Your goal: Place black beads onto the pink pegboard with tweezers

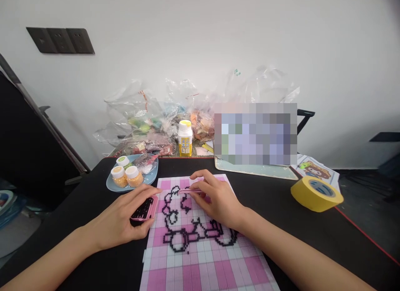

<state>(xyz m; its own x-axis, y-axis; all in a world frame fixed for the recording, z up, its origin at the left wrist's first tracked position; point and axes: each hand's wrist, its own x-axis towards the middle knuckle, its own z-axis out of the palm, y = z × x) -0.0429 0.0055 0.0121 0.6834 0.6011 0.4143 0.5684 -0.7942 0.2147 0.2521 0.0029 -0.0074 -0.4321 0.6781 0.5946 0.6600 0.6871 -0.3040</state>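
Note:
My left hand (126,218) is closed around the edges of a small pink tray (152,208) that holds black beads, at the left edge of the board. Pink tweezers (189,191) are pinched in my right hand (215,197), their tips pointing left over the upper part of the board. Under both hands lies a pink and white checkered board (193,274). Black beads (178,242) form a curved outline on it. Part of the outline is hidden under my right hand.
A blue plate (153,177) with lidded bead jars (134,176) and a small bag sits at the left. Behind stand a white bottle (185,139) and clear plastic bags (137,111). A blurred screen (256,134) is at the back right, near a yellow tape roll (309,195).

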